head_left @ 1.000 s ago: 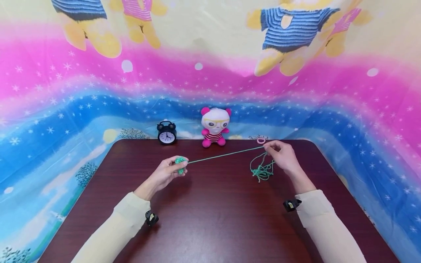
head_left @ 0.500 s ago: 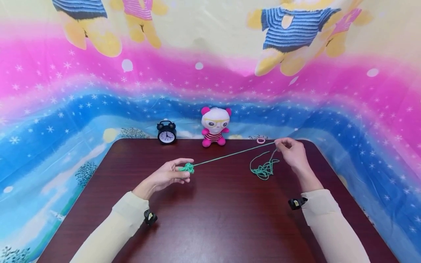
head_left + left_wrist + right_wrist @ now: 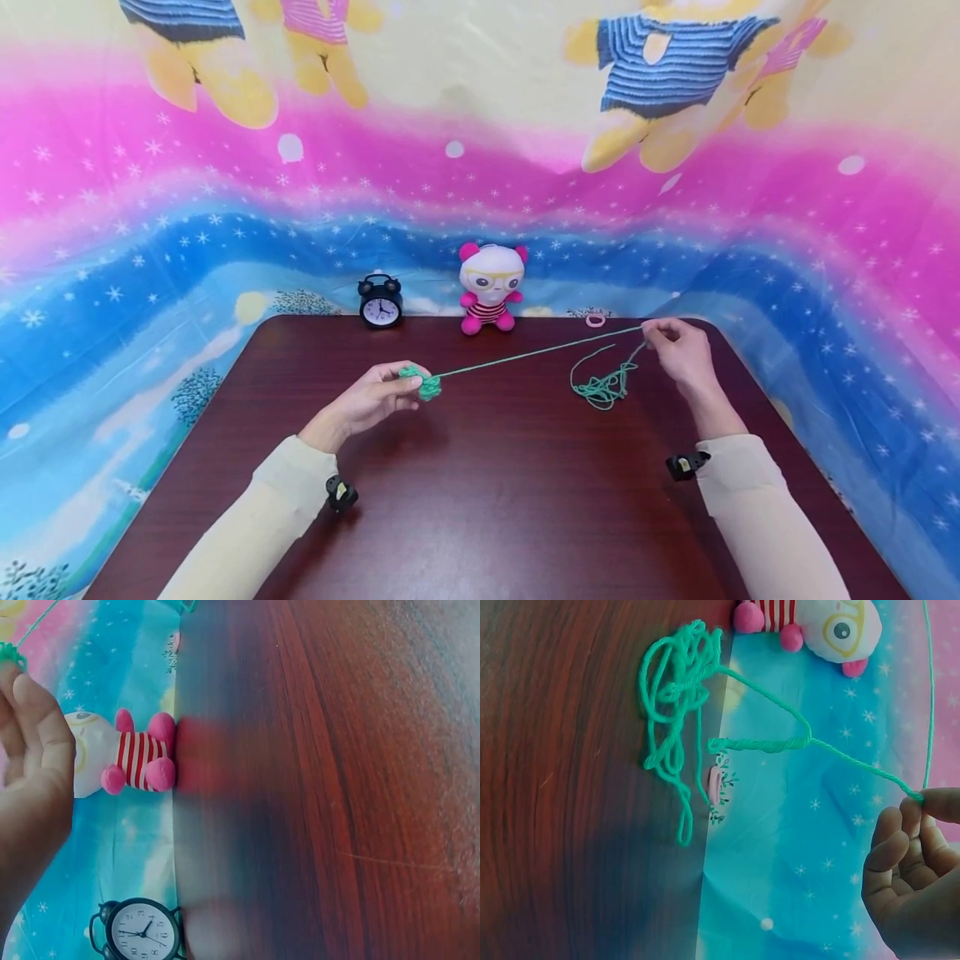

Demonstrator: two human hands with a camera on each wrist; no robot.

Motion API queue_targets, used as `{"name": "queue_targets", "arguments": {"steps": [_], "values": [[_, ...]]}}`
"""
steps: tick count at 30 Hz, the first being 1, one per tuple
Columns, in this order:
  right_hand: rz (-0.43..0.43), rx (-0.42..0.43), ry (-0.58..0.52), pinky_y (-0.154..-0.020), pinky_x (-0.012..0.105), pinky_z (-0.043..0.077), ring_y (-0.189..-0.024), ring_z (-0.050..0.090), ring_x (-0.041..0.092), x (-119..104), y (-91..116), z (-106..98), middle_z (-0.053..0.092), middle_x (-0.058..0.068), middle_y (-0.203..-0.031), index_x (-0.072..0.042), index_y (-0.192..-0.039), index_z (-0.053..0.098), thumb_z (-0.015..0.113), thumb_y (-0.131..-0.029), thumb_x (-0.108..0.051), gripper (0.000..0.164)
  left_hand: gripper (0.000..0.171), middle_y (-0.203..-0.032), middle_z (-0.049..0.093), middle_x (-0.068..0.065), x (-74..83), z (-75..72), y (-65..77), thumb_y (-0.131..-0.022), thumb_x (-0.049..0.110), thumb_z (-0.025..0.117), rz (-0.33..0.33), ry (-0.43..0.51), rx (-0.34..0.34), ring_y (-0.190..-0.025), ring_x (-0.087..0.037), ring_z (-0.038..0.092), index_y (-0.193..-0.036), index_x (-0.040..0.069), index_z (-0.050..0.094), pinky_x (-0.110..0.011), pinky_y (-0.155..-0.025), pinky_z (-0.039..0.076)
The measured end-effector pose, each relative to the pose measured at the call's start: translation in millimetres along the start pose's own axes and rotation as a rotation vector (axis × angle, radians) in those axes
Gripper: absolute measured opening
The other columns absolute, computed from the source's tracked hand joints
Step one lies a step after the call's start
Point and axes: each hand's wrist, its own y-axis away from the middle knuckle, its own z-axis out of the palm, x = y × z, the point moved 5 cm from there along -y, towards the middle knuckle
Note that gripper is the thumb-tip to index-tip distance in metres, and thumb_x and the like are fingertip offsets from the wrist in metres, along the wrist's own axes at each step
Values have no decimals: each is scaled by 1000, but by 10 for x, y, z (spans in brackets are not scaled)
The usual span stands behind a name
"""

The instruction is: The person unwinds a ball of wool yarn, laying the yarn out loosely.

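Note:
My left hand (image 3: pixel 370 398) holds a small green bundle of yarn (image 3: pixel 429 386) between thumb and fingers, above the left half of the table. A taut strand of green yarn (image 3: pixel 540 352) runs from that bundle to my right hand (image 3: pixel 684 353). In the right wrist view, thumb and fingertips pinch the strand, which bends sharply there. From the pinch, more yarn leads down to a loose green tangle (image 3: pixel 679 690), left of my right hand in the head view. The left wrist view catches only the bundle's edge, at the fingertips.
On the dark brown table (image 3: pixel 487 483), a black alarm clock (image 3: pixel 381 303) and a pink and white plush panda (image 3: pixel 491 292) stand at the back edge. A small pink ring (image 3: pixel 595 320) lies at the back right. A printed cloth (image 3: pixel 450 192) hangs behind.
My right hand has moved to the right, lengthening the strand between the hands. The tangle shifted slightly. Left fingers opened a little around the bundle, then closed on it again.

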Motion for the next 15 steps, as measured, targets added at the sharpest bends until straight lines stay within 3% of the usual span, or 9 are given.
{"name": "queue_targets", "arguments": {"steps": [3, 7, 11, 15], "values": [[2, 2, -11, -68, 24, 50, -86, 58, 6, 28, 1, -27, 65, 16, -111, -11, -126, 66, 51, -102, -47, 46, 16, -107, 73, 2, 8, -23, -10, -103, 14, 54, 12, 16, 36, -96, -11, 70, -111, 15, 68, -29, -87, 59], [11, 13, -30, -68, 22, 50, -85, 58, 3, 66, 4, -70, 64, 8, -107, -11, -124, 66, 52, -101, -47, 45, 11, -106, 73, 0, 5, -70, -18, -104, 16, 54, 2, 47, 145, -96, -11, 72, -109, 13, 62, -30, -88, 59], [19, 33, -33, -67, 22, 50, -83, 58, 1, 107, 1, -123, 64, 4, -103, -11, -123, 66, 53, -101, -46, 44, 5, -98, 70, 3, 1, -129, -15, -104, 17, 54, 0, 72, 259, -88, -9, 71, -106, 13, 56, -25, -82, 59], [31, 52, -24, -71, 23, 49, -82, 58, 1, 154, 0, -164, 65, 4, -101, -11, -123, 66, 52, -101, -45, 43, 14, -97, 68, 4, 15, -161, -8, -103, 18, 56, 13, 81, 313, -84, -8, 69, -115, 12, 54, -23, -77, 58]]}}
